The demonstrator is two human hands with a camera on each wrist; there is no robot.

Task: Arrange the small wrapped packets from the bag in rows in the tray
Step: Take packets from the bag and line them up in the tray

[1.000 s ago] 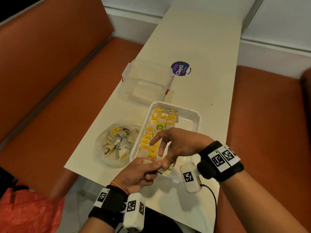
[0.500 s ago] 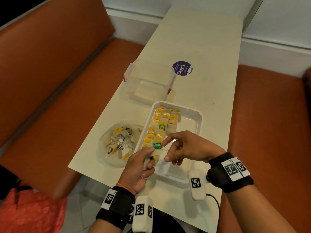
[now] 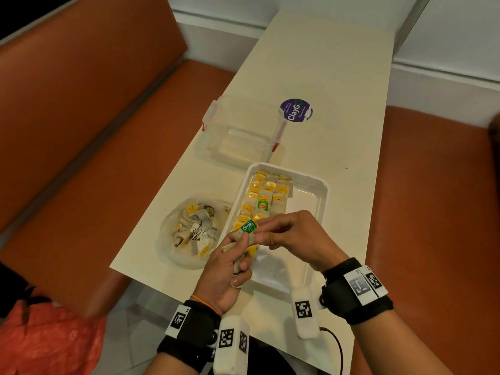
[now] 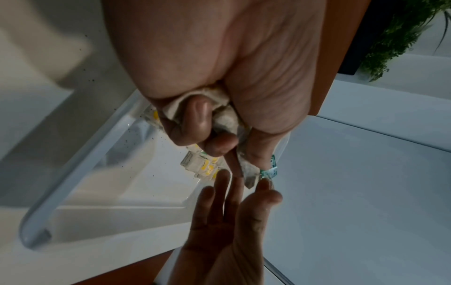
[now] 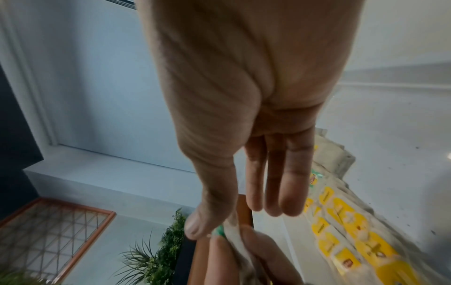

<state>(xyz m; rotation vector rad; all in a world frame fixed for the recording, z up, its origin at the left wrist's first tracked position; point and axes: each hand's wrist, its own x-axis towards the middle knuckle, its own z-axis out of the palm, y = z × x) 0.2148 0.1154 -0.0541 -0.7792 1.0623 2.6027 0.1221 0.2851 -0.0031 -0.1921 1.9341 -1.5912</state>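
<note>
My left hand [image 3: 233, 262] is raised over the near end of the white tray [image 3: 322, 188] and grips a bunch of small wrapped packets [image 4: 220, 113]. One of them, the green-tagged packet [image 3: 248, 228], sticks out at the top. My right hand [image 3: 262, 231] meets it from the right, thumb and forefinger pinching the green tag [image 4: 269, 171], the other fingers straight [image 5: 280, 183]. Rows of yellow-labelled packets [image 3: 263, 194] fill the tray's left side. The clear bag [image 3: 193, 231] with several loose packets lies left of the tray.
An open clear plastic container [image 3: 240, 131] with red clips stands beyond the tray, with a round purple sticker [image 3: 296, 110] to its right. Orange benches flank the narrow cream table [image 3: 338, 63]. The tray's right half [image 3: 305, 209] holds no packets.
Both hands lifted from the tray's near end. The green-tagged packet came up in my left hand, and my right hand's thumb and forefinger closed on its tag.
</note>
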